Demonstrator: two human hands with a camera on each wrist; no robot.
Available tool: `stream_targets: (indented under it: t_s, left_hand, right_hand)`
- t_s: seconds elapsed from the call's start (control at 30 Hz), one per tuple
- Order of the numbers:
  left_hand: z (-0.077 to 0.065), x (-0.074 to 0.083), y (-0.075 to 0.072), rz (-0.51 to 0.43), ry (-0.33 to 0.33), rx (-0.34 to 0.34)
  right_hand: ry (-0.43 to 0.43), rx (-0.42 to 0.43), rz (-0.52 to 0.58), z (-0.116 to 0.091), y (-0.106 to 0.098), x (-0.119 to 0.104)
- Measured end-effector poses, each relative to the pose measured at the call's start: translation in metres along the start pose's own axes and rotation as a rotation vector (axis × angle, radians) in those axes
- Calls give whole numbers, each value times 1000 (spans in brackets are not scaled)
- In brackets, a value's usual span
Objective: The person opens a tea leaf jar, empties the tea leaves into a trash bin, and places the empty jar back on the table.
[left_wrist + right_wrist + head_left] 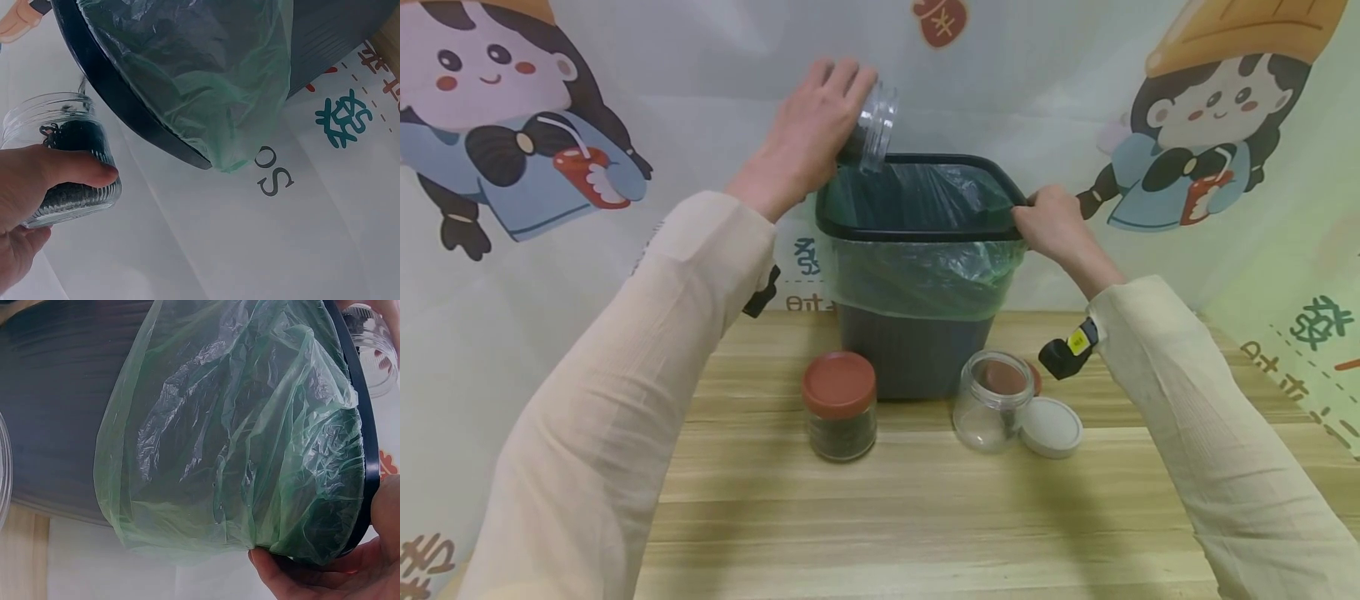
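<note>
My left hand [812,129] grips an open clear jar [880,125], tilted over the left side of the bin's mouth. Dark, loose contents [74,195] show inside that jar in the left wrist view; what they are I cannot tell. The dark grey bin [917,354] is lined with a thin green bag [917,279] folded down over its black rim [925,236]. At the bin's right corner my right hand [1058,223] holds the rim, its fingers curled under the edge in the right wrist view [350,569].
In front of the bin stand a red-lidded jar [839,387] with dark contents and a lidless clear jar [981,425]. A white lid [1052,427] lies beside the latter, with a reddish lid [1036,379] partly hidden behind. A printed cloth [715,75] hangs behind the wooden table [880,525].
</note>
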State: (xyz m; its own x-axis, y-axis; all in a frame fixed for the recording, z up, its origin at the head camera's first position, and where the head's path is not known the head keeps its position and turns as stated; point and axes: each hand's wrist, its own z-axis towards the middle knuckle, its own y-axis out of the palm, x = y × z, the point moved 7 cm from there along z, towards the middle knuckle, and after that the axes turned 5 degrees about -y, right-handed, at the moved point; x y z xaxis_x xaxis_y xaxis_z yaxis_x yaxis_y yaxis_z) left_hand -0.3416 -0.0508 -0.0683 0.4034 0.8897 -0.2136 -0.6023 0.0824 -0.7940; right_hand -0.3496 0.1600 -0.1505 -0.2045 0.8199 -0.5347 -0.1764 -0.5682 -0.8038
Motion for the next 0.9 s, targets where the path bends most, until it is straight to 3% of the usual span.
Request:
stream_targets:
  t_s: [0.4,0.9]
  left_hand:
    - [0,2,-2,35,29,38]
    - [-2,7,-1,163,75,40]
  right_hand:
    - [1,-3,-5,0,0,1]
    - [10,-15,8,-1,1,0]
